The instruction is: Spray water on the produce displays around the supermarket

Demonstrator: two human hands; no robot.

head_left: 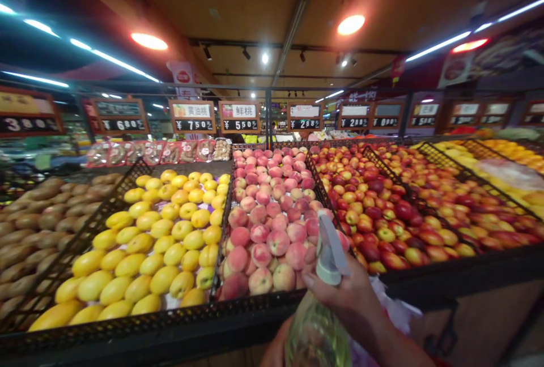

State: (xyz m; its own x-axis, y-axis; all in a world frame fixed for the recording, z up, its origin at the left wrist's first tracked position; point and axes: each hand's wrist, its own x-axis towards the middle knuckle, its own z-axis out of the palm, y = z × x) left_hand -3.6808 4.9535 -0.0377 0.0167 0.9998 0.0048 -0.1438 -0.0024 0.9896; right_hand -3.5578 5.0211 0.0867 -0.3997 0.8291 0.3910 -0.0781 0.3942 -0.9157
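A clear spray bottle (317, 333) with a pale trigger head rises from the bottom of the head view, slightly blurred. My right hand (357, 296) is wrapped round its neck just under the trigger head. Lower down, my left hand (276, 344) grips the side of the bottle's body; most of that hand is cut off by the frame or hidden. Straight beyond the bottle lie pink peaches (278, 242) in a sloping bin. The nozzle overlaps the peaches' right side in view.
Yellow fruit (164, 242) fills the bin left of the peaches, with kiwis (38, 214) further left. Red nectarine-like fruit (378, 208) lies to the right. Black mesh dividers (83, 242) separate the bins. Price signs (238, 116) hang behind. White plastic (393, 302) shows by my right wrist.
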